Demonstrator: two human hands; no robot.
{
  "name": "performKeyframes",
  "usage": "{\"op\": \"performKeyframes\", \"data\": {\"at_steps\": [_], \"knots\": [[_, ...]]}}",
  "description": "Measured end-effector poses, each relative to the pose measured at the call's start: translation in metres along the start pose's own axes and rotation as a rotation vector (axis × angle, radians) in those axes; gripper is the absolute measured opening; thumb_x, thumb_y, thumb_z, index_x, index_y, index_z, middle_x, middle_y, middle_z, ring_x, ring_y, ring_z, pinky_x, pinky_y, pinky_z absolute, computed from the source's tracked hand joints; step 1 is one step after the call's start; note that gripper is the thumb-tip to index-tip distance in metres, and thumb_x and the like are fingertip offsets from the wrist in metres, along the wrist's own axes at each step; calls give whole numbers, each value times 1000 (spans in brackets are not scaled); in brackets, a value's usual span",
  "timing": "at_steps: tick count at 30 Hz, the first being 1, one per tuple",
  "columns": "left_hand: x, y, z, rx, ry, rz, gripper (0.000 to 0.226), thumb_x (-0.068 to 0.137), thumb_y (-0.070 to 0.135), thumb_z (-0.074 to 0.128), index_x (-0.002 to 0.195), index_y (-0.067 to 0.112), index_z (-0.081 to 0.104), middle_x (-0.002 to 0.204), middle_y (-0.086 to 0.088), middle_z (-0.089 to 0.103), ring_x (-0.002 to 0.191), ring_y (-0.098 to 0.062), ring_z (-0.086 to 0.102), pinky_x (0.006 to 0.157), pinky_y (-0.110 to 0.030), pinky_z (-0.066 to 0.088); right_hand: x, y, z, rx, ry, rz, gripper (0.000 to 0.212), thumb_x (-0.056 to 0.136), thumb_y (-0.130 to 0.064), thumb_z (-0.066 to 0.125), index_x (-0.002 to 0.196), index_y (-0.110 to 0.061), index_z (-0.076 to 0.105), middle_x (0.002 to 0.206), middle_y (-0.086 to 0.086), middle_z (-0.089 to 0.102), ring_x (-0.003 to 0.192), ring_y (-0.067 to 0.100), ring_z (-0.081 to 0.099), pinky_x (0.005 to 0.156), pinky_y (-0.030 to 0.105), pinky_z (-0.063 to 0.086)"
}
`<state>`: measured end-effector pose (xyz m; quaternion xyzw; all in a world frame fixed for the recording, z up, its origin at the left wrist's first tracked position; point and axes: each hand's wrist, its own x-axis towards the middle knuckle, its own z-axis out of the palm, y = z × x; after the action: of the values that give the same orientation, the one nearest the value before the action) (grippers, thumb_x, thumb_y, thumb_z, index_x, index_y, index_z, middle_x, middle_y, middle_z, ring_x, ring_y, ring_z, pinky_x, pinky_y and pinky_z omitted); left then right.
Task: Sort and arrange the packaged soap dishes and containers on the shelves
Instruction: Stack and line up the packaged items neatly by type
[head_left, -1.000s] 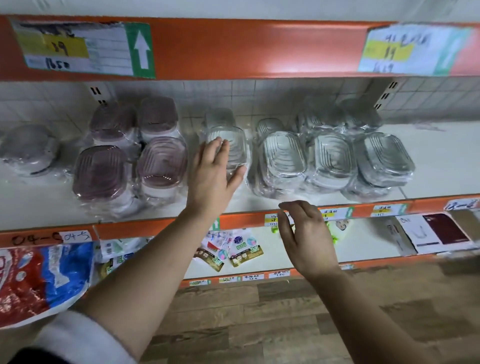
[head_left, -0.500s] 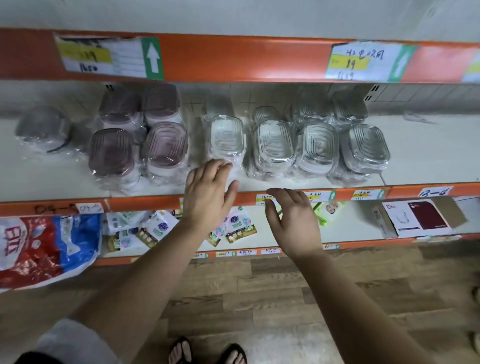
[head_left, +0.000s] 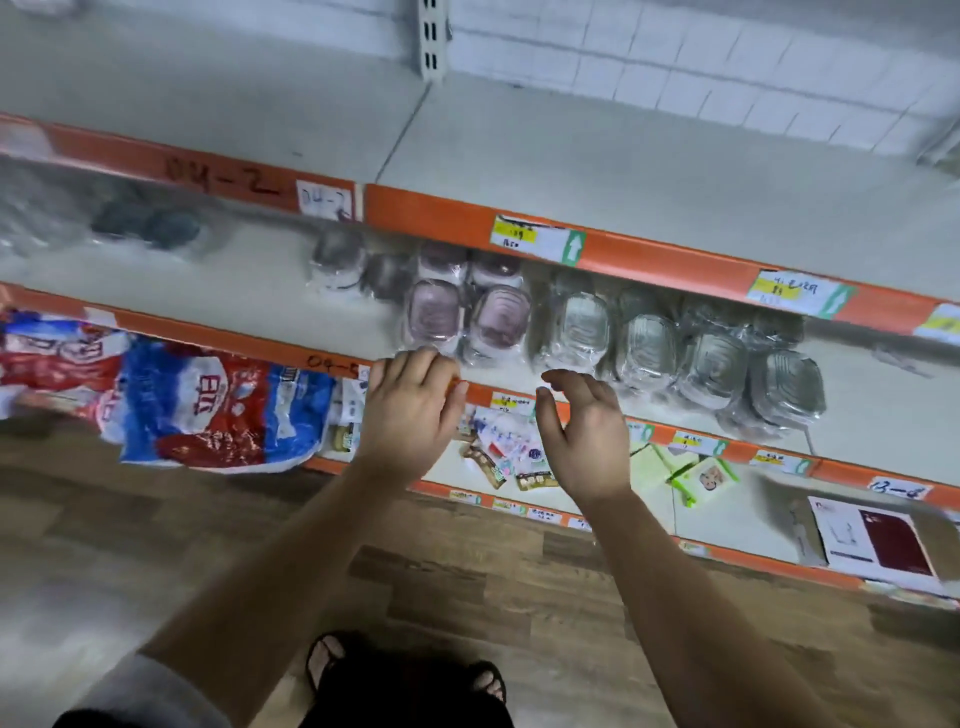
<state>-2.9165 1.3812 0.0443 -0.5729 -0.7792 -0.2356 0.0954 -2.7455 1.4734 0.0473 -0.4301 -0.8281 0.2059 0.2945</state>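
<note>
While left hand, right hand hover at shelf edge, fingers released, empty.

Your left hand: fingertips curl away from camera, can't tell if they touch the lower orange shelf rail. Clear plastic-wrapped soap dishes: back row half hidden under the upper orange rail. Dark wrapped bundles far left: blurred, unidentifiable. Yellow-and-white price label: writing illegible. Red-and-blue plastic bag: cut off at left edge.
</note>
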Motion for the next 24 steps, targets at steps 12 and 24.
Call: {"op": "performKeyframes", "data": {"at_steps": [12, 24], "knots": [[-19, -208, -143, 44, 164, -249, 35, 92, 33, 39, 97, 11, 66, 100, -5, 64, 86, -28, 60, 80, -39, 38, 72, -240, 128, 114, -40, -333, 16, 94, -15, 59, 104, -6, 68, 103, 12, 68, 98, 34, 60, 81, 41, 50], [-28, -437, -271, 138, 181, -404, 39, 95, 35, 39, 113, 12, 63, 124, -8, 58, 109, -28, 54, 94, -42, 35, 99, -439, 279, 204, -105, -390, 25, 96, -24, 50, 109, -10, 66, 111, 8, 66, 84, 37, 63, 83, 34, 45]]}}
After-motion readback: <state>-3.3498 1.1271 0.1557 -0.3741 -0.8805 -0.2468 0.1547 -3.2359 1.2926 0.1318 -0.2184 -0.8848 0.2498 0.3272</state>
